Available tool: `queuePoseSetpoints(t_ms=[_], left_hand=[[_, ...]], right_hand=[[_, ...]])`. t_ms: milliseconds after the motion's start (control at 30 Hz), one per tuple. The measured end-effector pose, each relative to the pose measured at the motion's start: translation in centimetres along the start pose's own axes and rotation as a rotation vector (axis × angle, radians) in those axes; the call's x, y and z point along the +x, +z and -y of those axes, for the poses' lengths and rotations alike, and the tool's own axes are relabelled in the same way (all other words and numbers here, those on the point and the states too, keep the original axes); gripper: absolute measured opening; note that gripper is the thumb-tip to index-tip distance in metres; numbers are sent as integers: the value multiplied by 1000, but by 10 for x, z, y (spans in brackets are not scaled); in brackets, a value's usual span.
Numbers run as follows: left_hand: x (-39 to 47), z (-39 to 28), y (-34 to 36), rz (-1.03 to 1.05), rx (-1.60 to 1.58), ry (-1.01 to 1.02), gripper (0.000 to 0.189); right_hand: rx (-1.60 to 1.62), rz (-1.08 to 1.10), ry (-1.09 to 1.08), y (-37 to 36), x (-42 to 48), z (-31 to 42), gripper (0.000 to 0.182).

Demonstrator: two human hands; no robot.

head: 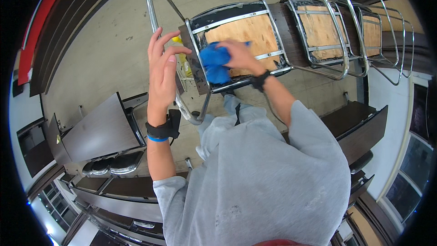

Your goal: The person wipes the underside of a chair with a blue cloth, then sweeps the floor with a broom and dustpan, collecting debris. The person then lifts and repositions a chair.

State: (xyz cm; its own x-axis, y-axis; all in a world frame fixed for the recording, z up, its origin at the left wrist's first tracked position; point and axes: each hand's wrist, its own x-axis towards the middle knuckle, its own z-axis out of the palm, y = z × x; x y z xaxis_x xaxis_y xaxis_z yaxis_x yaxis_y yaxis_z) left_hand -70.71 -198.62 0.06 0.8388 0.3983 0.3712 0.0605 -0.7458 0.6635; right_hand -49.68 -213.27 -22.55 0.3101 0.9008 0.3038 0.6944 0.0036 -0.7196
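Note:
An upturned chair lies before me on a dark tabletop, its bare plywood seat underside [245, 32] framed by torn black covering and chrome tubes. My right hand [237, 54] grips a bunched blue cloth [215, 61] against the left part of that underside; the hand is slightly blurred. To the left, my left hand [164, 68] is raised with its fingers apart, overlapping the chair's chrome leg tube [150, 1]. Whether its palm touches the tube cannot be seen.
More upturned chairs with plywood undersides [321, 29] stand in a row to the right, their chrome legs sticking up. A yellow bottle [186, 66] is partly hidden beyond the left hand. Desks [102, 131] with black-seated chairs [126, 162] stand at lower left.

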Motion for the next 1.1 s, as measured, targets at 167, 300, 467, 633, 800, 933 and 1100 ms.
queuePoseSetpoints(t_ms=[167,300,467,633,800,933,1100], left_hand=[[0,-1,-1,-20,-34,14,41],[-2,4,1,-27,-48,58,40],[-5,9,1,-44,-68,71,39],[-5,14,0,-77,-68,94,37],[-6,9,-1,-56,-79,109,32],[-7,15,1,-68,-86,114,31],[-7,15,0,-37,-107,89,38]], right_hand=[[-777,1,595,-104,-118,-55,70],[-807,188,733,-88,-141,-67,72],[-737,367,611,-6,-80,-29,65],[-397,410,254,91,-23,49,51],[532,87,152,147,29,69,58],[337,-27,54,81,23,78,61],[-292,19,503,-40,-53,4,67]])
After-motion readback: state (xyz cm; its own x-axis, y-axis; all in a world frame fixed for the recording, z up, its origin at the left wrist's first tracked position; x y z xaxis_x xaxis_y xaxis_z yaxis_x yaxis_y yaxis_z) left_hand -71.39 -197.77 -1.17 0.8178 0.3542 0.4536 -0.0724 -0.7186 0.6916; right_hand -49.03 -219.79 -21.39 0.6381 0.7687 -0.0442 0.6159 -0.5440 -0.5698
